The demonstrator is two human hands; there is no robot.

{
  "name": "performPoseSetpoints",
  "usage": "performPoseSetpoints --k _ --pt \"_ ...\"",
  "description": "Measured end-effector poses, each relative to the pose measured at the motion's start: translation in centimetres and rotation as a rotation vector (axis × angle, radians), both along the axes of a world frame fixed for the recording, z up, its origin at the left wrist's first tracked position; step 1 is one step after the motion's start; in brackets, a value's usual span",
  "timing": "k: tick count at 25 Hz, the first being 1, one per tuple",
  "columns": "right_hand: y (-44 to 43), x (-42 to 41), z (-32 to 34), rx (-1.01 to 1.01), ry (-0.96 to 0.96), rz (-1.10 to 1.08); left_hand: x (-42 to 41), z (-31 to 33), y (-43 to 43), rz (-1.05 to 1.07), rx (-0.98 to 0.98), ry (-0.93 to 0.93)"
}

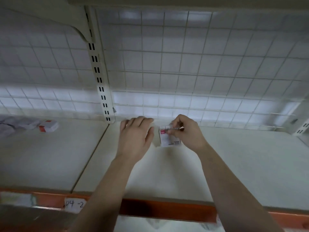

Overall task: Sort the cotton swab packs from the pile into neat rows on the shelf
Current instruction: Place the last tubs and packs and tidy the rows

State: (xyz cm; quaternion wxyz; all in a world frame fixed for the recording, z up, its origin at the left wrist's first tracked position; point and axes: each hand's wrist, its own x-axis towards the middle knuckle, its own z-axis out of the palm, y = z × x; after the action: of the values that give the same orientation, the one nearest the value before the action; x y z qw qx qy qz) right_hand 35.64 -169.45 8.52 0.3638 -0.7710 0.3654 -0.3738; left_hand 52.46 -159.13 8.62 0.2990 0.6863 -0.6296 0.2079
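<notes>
A white cotton swab pack (168,138) with a pink label stands near the back of the cream shelf (234,164), close to the wire grid. My right hand (185,131) pinches its top edge with curled fingers. My left hand (135,136) lies just left of the pack, fingers straight and stretched toward the back of the shelf; whether it touches the pack I cannot tell. A pile of swab packs (25,125), one with an orange-red label (48,126), lies at the far left of the shelf.
A slotted upright post (100,81) stands at the back between two shelf boards. A wire grid back panel (200,72) spans the rear. An orange front rail (167,210) with a paper label (74,205) edges the shelf.
</notes>
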Motion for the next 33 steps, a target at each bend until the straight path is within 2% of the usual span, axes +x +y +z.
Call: performPoseSetpoints --k 10,21,26,33 --pt "3.8 -22.5 1.9 0.032 0.019 -0.214 -20.0 1.0 -1.1 -0.274 0.036 0.018" --pt "10.3 -47.3 2.3 -0.172 0.179 -0.561 -43.7 0.0 0.3 -0.491 0.070 0.026" --pt "10.9 -53.3 1.5 -0.197 0.218 -0.592 -49.4 -0.6 0.1 -0.539 0.100 0.009" --pt "6.6 -58.1 1.4 -0.311 0.290 -0.651 -53.3 -1.4 -4.0 -0.562 0.089 0.036"
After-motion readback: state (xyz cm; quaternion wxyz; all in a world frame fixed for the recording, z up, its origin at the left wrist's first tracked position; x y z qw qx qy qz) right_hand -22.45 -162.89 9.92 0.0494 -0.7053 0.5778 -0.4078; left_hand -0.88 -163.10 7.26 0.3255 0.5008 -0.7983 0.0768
